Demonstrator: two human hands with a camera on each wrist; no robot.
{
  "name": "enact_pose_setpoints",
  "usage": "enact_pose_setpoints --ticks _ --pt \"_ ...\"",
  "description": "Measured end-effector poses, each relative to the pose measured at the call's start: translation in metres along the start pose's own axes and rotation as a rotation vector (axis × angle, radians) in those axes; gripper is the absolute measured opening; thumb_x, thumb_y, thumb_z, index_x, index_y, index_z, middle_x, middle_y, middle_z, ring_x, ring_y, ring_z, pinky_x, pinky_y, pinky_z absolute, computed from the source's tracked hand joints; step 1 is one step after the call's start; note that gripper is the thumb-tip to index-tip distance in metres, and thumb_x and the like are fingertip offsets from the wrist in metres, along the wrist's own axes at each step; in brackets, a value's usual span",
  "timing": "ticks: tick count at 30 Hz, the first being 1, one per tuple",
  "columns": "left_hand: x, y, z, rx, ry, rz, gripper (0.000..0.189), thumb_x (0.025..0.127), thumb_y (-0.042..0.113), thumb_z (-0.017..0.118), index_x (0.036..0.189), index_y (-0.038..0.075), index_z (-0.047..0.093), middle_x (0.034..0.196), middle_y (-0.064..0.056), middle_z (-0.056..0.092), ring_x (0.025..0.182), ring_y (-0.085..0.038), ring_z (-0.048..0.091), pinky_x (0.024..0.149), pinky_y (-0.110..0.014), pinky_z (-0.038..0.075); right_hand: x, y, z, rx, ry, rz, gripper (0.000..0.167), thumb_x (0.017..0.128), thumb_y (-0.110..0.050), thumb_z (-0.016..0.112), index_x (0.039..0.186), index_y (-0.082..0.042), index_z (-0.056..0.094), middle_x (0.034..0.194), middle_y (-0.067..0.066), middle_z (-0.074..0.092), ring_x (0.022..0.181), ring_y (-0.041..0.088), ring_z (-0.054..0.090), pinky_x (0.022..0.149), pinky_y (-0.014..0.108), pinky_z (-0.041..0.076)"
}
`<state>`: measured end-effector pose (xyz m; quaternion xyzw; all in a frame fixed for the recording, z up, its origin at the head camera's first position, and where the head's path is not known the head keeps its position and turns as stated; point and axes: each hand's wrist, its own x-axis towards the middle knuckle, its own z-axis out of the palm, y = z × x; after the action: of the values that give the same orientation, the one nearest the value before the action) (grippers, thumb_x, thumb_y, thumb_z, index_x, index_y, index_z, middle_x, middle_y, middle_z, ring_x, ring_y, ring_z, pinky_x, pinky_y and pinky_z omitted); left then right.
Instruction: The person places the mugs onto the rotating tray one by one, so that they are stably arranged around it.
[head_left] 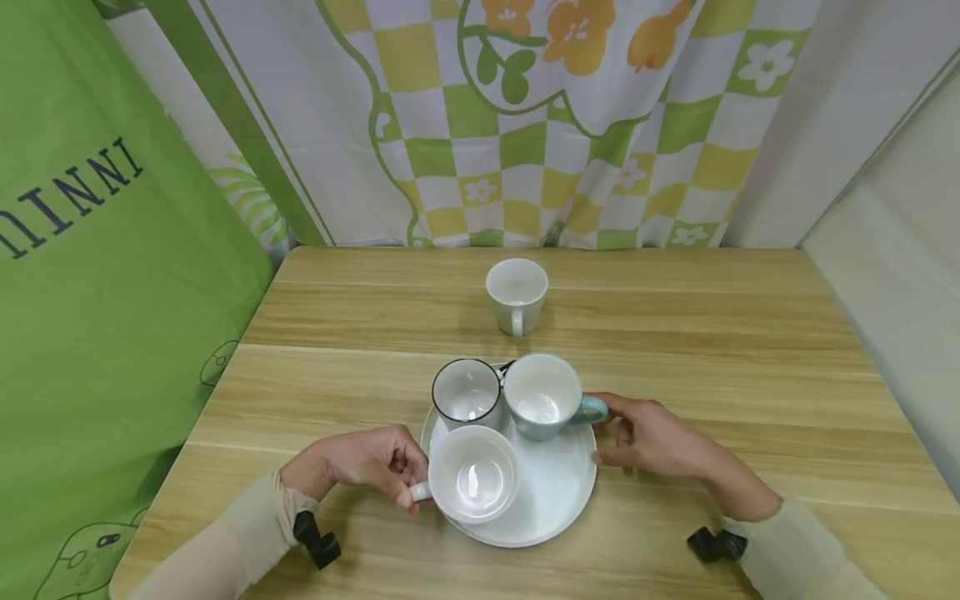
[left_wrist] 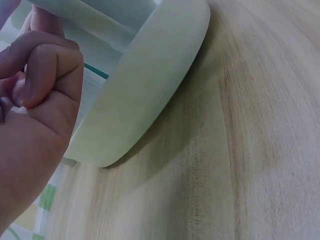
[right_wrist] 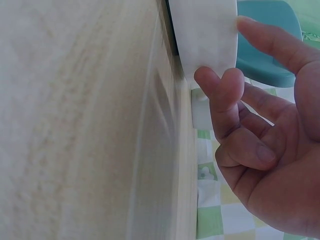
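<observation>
My left hand (head_left: 375, 464) pinches the handle of a wide white cup (head_left: 480, 475), whose body is over the near left part of a round white plate (head_left: 555, 508). In the left wrist view, curled fingers (left_wrist: 55, 70) are close to the plate's outer wall (left_wrist: 145, 95). At the plate's right edge, my right hand (head_left: 652, 433) has its thumb and fingertips against the rim, spread apart along it. A light blue cup (head_left: 536, 429) with its handle towards that hand stands on the plate. Beside it is a white mug with a dark rim (head_left: 467, 390).
Behind the plate, a white cup (head_left: 517, 292) stands alone on the wooden table (head_left: 360, 308), its handle facing me. A checked, flowered curtain (head_left: 525, 158) hangs along the far edge. Green cloth (head_left: 112, 292) hangs along the left side.
</observation>
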<state>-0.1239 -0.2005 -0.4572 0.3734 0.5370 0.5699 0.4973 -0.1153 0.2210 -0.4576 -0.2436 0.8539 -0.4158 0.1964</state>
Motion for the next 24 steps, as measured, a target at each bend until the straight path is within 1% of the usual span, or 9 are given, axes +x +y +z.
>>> enact_pose_setpoints --ticks 8,11,18,20,24 --pt "0.0004 -0.0037 -0.0026 0.024 -0.003 -0.029 0.044 0.088 0.020 0.074 0.091 -0.021 0.060 0.075 -0.046 0.052 0.066 0.000 0.059 0.056 -0.010 0.037 -0.0007 -0.0010 0.0003 0.003 0.004 0.008 0.076 0.083 -0.032 0.081 0.147 -0.010 0.047 0.108 0.008 0.068 0.061 0.004 0.056 0.051 0.023 0.047" --pt "0.0006 -0.0046 -0.0032 0.029 -0.006 -0.037 0.042 0.087 0.019 0.074 0.091 -0.021 0.060 0.075 -0.046 0.052 0.064 0.001 0.057 0.055 -0.011 0.036 -0.0010 -0.0005 0.0006 0.006 0.003 0.008 0.076 0.083 -0.032 0.081 0.147 -0.011 0.047 0.108 0.008 0.067 0.061 0.004 0.056 0.051 0.023 0.048" --pt "-0.0003 -0.0081 -0.0070 0.024 -0.006 -0.060 0.041 0.086 0.016 0.074 0.092 -0.023 0.060 0.076 -0.048 0.052 0.065 0.001 0.058 0.054 -0.011 0.036 -0.0008 -0.0003 0.0003 0.004 0.001 0.000 0.075 0.084 -0.031 0.081 0.147 -0.010 0.047 0.108 0.008 0.067 0.061 0.004 0.056 0.051 0.023 0.048" --pt "-0.0006 -0.0088 -0.0082 0.023 -0.005 -0.070 0.042 0.086 0.017 0.075 0.093 -0.023 0.061 0.077 -0.049 0.052 0.064 0.002 0.058 0.054 -0.011 0.035 -0.0008 -0.0006 0.0003 0.002 0.002 0.003 0.075 0.084 -0.031 0.081 0.147 -0.010 0.047 0.108 0.008 0.067 0.062 0.004 0.056 0.051 0.023 0.048" --pt "-0.0008 -0.0102 -0.0101 0.023 -0.007 -0.069 0.046 0.087 0.021 0.076 0.093 -0.022 0.062 0.078 -0.048 0.053 0.063 0.004 0.055 0.053 -0.012 0.034 -0.0011 -0.0008 0.0004 -0.002 0.004 0.005 0.075 0.084 -0.031 0.081 0.147 -0.010 0.047 0.107 0.008 0.067 0.062 0.004 0.055 0.052 0.023 0.048"
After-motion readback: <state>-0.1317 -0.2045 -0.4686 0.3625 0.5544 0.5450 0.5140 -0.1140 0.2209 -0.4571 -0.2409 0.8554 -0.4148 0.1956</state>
